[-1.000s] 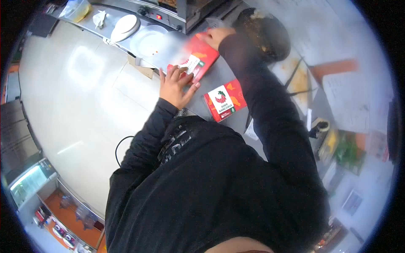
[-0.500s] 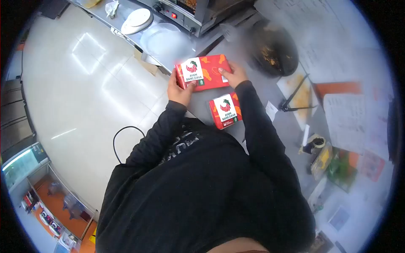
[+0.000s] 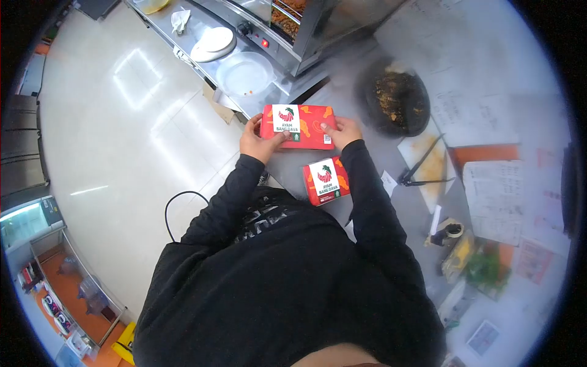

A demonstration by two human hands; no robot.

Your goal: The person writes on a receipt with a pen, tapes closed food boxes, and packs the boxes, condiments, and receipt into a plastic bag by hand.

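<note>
Between my two hands is a red cardboard food box (image 3: 313, 114) with a white label and orange chicken drawings. My left hand (image 3: 260, 143) grips its left end, thumb across the front near the label. Its right end is in the grasp of my right hand (image 3: 344, 131), the thumb lying on the printed face. Just below, on the metal counter (image 3: 287, 165), sits a smaller red food box (image 3: 325, 181) with the same label, close to my right forearm. The fingers behind the held box are mostly hidden.
A dark pan (image 3: 396, 101) with brown crumbs stands to the right of the boxes, with black tongs (image 3: 420, 165) nearby. Beyond are a translucent round lid (image 3: 244, 74), white plates (image 3: 215, 43) and a glass-fronted warmer (image 3: 260, 30). A tape roll (image 3: 453, 230) lies at right.
Both boxes and my hands sit lower in the view, as do the surroundings. The held box is turned more level; both hands keep their hold.
</note>
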